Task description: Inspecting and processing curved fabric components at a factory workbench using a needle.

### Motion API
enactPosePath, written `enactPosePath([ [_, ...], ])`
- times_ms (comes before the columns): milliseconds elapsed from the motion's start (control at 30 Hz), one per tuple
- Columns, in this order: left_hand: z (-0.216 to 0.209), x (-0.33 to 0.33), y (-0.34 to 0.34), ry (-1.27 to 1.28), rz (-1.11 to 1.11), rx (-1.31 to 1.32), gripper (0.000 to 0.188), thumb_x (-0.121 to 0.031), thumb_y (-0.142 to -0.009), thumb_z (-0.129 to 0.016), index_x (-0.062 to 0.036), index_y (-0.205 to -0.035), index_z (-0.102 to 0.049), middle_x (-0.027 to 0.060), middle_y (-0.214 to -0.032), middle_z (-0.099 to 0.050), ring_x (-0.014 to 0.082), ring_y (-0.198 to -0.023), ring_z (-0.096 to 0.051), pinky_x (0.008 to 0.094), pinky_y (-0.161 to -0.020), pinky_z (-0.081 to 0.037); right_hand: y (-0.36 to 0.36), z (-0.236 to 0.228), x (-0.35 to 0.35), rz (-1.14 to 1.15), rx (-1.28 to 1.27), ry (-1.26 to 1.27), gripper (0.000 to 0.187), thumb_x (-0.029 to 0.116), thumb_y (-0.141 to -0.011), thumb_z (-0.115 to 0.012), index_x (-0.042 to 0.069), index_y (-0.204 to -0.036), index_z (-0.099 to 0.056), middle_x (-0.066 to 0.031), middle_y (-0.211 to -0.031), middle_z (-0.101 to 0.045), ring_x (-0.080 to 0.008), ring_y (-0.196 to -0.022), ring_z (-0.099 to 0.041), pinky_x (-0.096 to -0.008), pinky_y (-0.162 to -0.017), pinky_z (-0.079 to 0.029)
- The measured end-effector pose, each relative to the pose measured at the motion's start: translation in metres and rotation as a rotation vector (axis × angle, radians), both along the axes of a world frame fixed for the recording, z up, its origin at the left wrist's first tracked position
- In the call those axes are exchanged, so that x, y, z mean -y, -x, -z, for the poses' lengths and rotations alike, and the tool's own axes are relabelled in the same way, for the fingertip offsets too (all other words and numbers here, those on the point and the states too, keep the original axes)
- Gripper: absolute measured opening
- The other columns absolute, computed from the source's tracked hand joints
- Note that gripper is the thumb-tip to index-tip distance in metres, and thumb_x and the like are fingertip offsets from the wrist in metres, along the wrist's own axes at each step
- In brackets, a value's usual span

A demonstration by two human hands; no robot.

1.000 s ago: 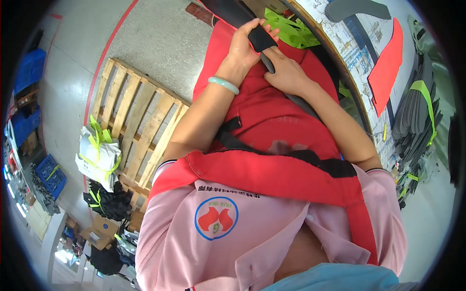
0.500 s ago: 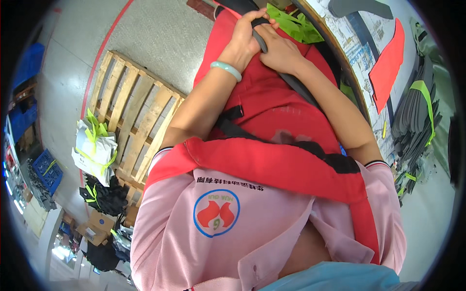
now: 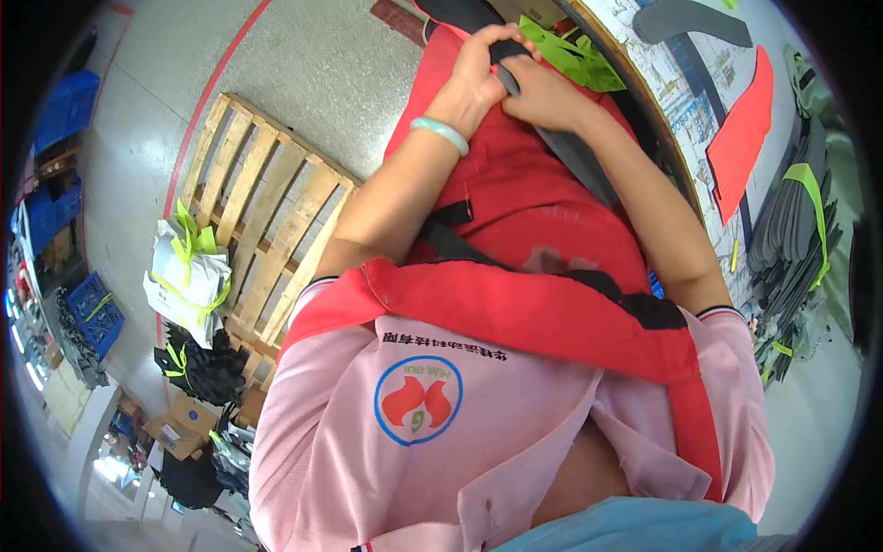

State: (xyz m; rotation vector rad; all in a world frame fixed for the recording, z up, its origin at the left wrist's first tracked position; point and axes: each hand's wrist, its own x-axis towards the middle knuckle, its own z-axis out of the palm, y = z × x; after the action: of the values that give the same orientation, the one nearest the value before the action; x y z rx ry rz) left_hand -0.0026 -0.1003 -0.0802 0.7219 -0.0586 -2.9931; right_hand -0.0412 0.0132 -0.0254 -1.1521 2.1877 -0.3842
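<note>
Above my red apron [image 3: 524, 212], both of my hands are closed close together on a dark grey, flat strip-like piece [image 3: 508, 81]. My left hand [image 3: 480, 69], with a pale green bangle [image 3: 441, 134] at the wrist, wraps its fingers round the piece's black upper part. Touching it from the right, my right hand [image 3: 544, 94] grips the same piece with bent fingers. A longer dark grey length [image 3: 581, 167] lies across the apron beneath my right forearm; whether it joins the held piece is hidden by the hand.
At the right, a worktable [image 3: 655, 57] bears a red cut piece [image 3: 743, 133], a grey curved piece [image 3: 692, 22] and bundled grey strips [image 3: 796, 221]. Yellow-green ties [image 3: 575, 57] lie past my hands. On the left floor are a wooden pallet [image 3: 267, 198] and a white bundle [image 3: 189, 276].
My hands stay closed on the dark piece, and their grip looks nearly the same. The whole view has shifted slightly, moving most things a little to the right.
</note>
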Motion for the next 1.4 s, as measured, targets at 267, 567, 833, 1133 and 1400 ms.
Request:
enactPosePath([
  [267, 0.018, 0.0, 0.006, 0.019, -0.034, -0.071, 0.017, -0.014, -0.084, -0.059, -0.0015, -0.094, -0.053, 0.0132, -0.079, -0.058, 0.03, -0.078, -0.06, 0.0449, -0.076, -0.053, -0.008, -0.007, 0.005, 0.059, -0.051, -0.012, 0.063, 0.016, -0.07, -0.056, 0.013, -0.131, -0.042, -0.01, -0.138, -0.043, -0.0371, -0.11, -0.055, -0.0484, -0.084, -0.048],
  [567, 0.015, -0.005, 0.004, 0.174, -0.089, -0.032, 0.02, -0.021, -0.088, -0.059, -0.0024, -0.081, -0.054, 0.0116, -0.076, -0.058, 0.0279, -0.074, -0.06, 0.0423, -0.075, -0.053, -0.018, -0.007, -0.011, 0.038, -0.107, 0.019, 0.048, 0.015, -0.072, -0.055, 0.009, -0.119, -0.049, -0.0135, -0.13, -0.05, -0.038, -0.106, -0.057, -0.0469, -0.085, -0.049],
  [833, 0.006, 0.003, -0.008, -0.001, -0.039, -0.047, 0.016, -0.009, -0.082, -0.058, -0.0017, -0.094, -0.05, 0.0117, -0.075, -0.056, 0.0294, -0.071, -0.057, 0.0467, -0.076, -0.053, -0.035, -0.03, -0.021, 0.107, 0.049, -0.021, 0.069, 0.017, -0.072, -0.057, 0.013, -0.137, -0.038, -0.017, -0.144, -0.036, -0.0373, -0.116, -0.052, -0.0427, -0.093, -0.044],
  [1133, -0.005, -0.003, 0.002, -0.058, 0.011, 0.029, 0.012, -0.011, -0.084, -0.057, -0.0019, -0.089, -0.051, 0.0114, -0.075, -0.056, 0.0284, -0.072, -0.057, 0.0461, -0.076, -0.053, -0.009, -0.008, -0.003, 0.063, -0.073, 0.019, 0.065, 0.014, -0.071, -0.057, 0.014, -0.135, -0.041, -0.0117, -0.14, -0.042, -0.0355, -0.114, -0.053, -0.0432, -0.091, -0.046],
  [1400, 0.008, 0.002, 0.009, 0.066, -0.036, 0.037, 0.012, -0.012, -0.085, -0.057, -0.0027, -0.079, -0.053, 0.0117, -0.077, -0.057, 0.0264, -0.073, -0.058, 0.0456, -0.076, -0.054, -0.015, -0.022, 0.02, 0.062, -0.167, -0.027, 0.04, 0.017, -0.073, -0.056, 0.008, -0.111, -0.049, -0.0173, -0.103, -0.063, -0.0376, -0.098, -0.06, -0.0466, -0.079, -0.049],
])
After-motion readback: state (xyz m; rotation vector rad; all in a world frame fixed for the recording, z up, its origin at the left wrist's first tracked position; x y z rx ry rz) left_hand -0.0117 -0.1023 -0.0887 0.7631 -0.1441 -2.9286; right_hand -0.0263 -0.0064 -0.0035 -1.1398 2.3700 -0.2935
